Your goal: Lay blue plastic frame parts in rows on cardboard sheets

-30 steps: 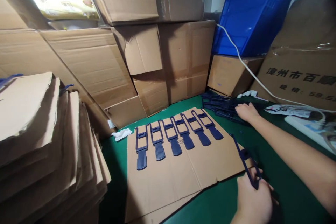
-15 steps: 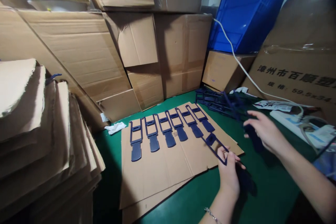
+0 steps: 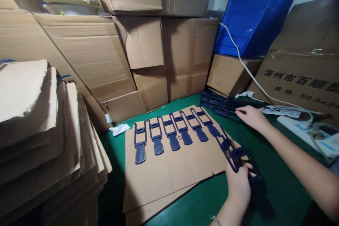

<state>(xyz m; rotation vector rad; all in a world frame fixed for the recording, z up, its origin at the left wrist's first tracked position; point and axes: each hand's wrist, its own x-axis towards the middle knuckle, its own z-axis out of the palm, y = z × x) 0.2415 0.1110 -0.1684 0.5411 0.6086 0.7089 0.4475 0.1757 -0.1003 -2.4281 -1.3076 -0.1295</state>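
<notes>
My left hand [image 3: 239, 180] is closed around dark blue plastic frames with flat paddle ends [image 3: 230, 150]; at least two seem to overlap in it. They slant above the right edge of the cardboard sheet [image 3: 164, 180]. On that sheet several matching plastic frames [image 3: 162, 136] lie side by side in a row, ribbed paddles toward me. My right hand [image 3: 253, 118] is at a tangled pile of the same frames [image 3: 218, 104], fingertips pinched together at its near right side. Whatever sits between those fingertips is too small and dark to make out.
Torn cardboard sheets [image 3: 34, 141] are stacked high at the left. Cardboard boxes [image 3: 185, 56] wall off the back, with a blue crate [image 3: 249, 17] at the back right. A white cable [image 3: 254, 77] runs down to a power strip [image 3: 304, 134]. Crumpled white paper [image 3: 119, 129] lies beside the sheet.
My right hand has gone from holding a frame in the air to the pile. Frames now overlap in my left hand, which has shifted slightly right and down. The whole view has shifted slightly.
</notes>
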